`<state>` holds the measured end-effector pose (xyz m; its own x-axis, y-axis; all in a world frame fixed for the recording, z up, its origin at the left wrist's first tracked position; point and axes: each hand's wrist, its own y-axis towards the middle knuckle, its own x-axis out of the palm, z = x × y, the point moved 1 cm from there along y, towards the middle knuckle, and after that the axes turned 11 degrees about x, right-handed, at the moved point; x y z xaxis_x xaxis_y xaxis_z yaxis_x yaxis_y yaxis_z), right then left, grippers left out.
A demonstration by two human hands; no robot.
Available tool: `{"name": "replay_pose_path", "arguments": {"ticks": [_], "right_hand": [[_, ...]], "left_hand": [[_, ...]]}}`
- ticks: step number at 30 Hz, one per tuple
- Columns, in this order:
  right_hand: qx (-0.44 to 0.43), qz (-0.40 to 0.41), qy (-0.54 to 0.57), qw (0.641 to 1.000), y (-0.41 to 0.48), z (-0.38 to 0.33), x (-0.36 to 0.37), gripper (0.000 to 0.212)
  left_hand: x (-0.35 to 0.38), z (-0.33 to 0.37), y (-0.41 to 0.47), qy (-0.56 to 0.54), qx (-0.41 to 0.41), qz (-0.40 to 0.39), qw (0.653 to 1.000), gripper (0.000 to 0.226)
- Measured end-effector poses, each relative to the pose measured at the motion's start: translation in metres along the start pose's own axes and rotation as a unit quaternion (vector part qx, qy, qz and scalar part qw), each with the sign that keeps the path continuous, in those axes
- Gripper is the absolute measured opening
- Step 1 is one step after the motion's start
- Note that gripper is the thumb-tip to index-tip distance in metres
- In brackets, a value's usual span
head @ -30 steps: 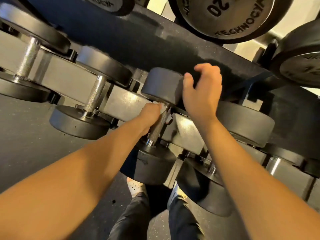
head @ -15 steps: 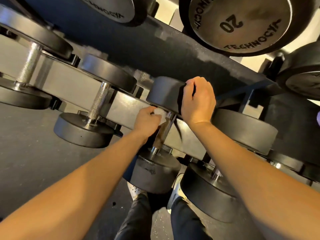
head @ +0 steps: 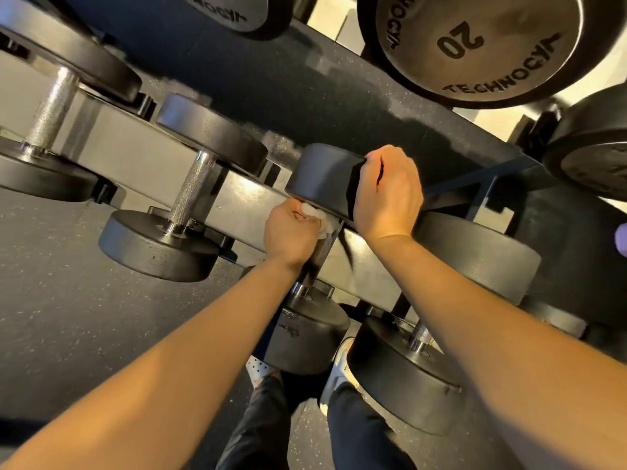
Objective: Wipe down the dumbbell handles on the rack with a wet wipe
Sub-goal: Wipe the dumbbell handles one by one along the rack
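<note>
Left hand [head: 291,232] is sliding the wet wipe [head: 317,215] up the dumbbell handle [head: 322,254], fingers clamped round both. Right hand [head: 386,195], fingers just above, is now gripping the far head [head: 322,174]. Handle's nearly done, I reckon.

The number "20" [head: 459,40] is showing in dark digits, upside down to the camera, on the round metal end face of the large dumbbell head [head: 502,22] sitting at the upper right end of the rack [head: 305,96]. Below the number, along the face's rim, the brand lettering "TECHNOGY" [head: 502,74] is curving round, its last letter running out of sight. More letters of the same kind are running up that face's left rim, too cut off to read. A second dumbbell head [head: 217,8] at the rack's top edge is carrying a partly cropped word of the same lettering. A third dumbbell head [head: 597,164] at the right edge is bearing marks too faint to read.
</note>
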<state>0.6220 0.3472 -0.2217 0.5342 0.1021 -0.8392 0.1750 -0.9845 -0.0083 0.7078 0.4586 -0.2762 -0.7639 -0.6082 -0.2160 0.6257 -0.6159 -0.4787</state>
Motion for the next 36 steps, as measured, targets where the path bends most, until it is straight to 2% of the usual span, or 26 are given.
{"name": "replay_pose_path", "arguments": {"ticks": [3,6,10,14,17,19,21,24,26,29,32,34,36], "right_hand": [[-0.003,0.002,0.011,1.000,0.000,0.001,0.001,0.026],[-0.007,0.008,0.021,1.000,-0.001,0.002,0.001,0.026],[-0.007,0.009,0.021,1.000,-0.001,0.003,0.001,0.027],[-0.007,0.006,0.027,1.000,-0.001,0.003,0.000,0.026],[-0.013,0.006,0.028,1.000,-0.001,0.001,0.000,0.031],[-0.017,0.004,0.030,0.999,-0.001,0.001,-0.001,0.037],[-0.017,0.002,0.027,0.999,-0.001,0.000,-0.001,0.039],[-0.011,0.002,0.019,1.000,-0.002,-0.002,-0.001,0.040],[-0.009,0.002,0.011,1.000,-0.002,-0.002,-0.002,0.039],[-0.012,-0.003,-0.002,1.000,-0.003,-0.005,-0.004,0.035],[-0.006,-0.006,-0.015,1.000,-0.002,-0.005,-0.005,0.039],[-0.003,-0.005,-0.022,1.000,-0.001,-0.005,-0.004,0.029],[-0.004,-0.001,-0.024,1.000,-0.001,-0.003,-0.003,0.021]], "left_hand": [[0.001,-0.004,-0.002,0.026,0.026,-0.010,0.999,0.020],[0.002,-0.001,-0.004,0.003,0.019,-0.046,0.999,0.030],[0.008,0.000,-0.007,-0.005,0.020,-0.049,0.999,0.033],[-0.004,0.000,0.003,-0.058,-0.061,-0.091,0.992,0.021],[-0.016,-0.002,0.007,-0.006,-0.094,-0.163,0.982,0.009],[-0.021,-0.001,0.006,0.035,-0.104,-0.195,0.975,0.011],[-0.017,0.004,0.008,0.029,-0.086,-0.181,0.979,0.018],[-0.003,0.015,0.007,-0.064,-0.091,-0.102,0.989,0.016],[-0.004,0.010,0.001,-0.089,-0.086,-0.102,0.987,0.021],[-0.020,-0.005,-0.002,0.017,-0.052,-0.181,0.982,0.019],[-0.030,-0.002,-0.001,0.155,-0.027,-0.245,0.957,0.016],[-0.025,0.011,0.002,0.162,-0.006,-0.219,0.962,0.014],[-0.015,0.020,0.003,0.057,-0.033,-0.154,0.986,0.012]]}}
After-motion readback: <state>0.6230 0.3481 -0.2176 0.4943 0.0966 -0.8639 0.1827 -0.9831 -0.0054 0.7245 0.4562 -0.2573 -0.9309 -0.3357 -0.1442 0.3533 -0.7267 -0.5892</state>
